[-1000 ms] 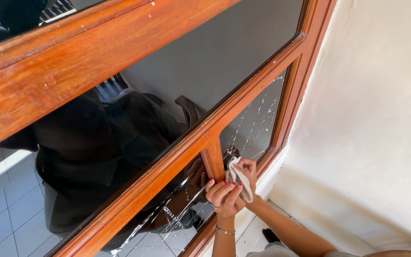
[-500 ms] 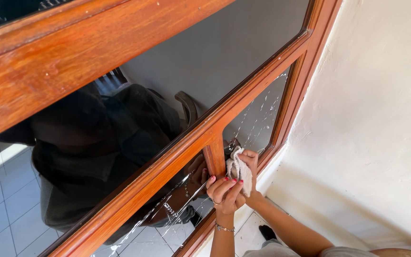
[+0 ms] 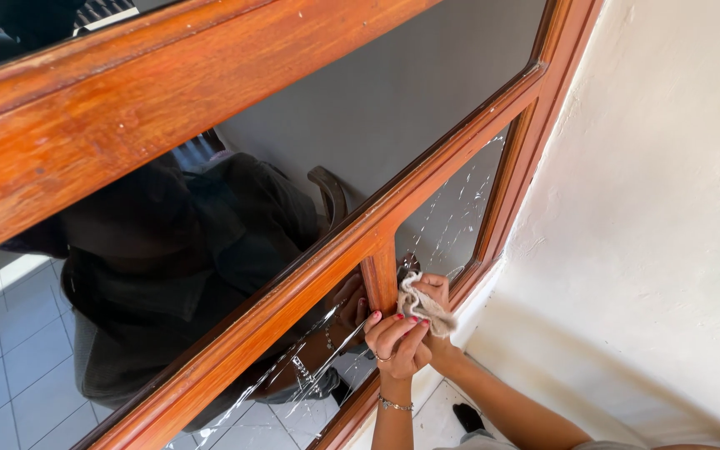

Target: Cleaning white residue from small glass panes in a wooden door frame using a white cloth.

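A: What lies to the right of the frame?
B: A rough cream plaster wall (image 3: 668,208), running down to pale floor tiles (image 3: 447,421).
A: And in the panes?
B: A dark reflection of a seated figure (image 3: 185,275), grey tiles (image 3: 2,367) at lower left, and a small black object (image 3: 466,417) on the floor

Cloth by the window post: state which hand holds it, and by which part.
The right hand grips the bunched cloth around its middle, against the glass. The left hand holds nothing, fingertips touching the wooden post.
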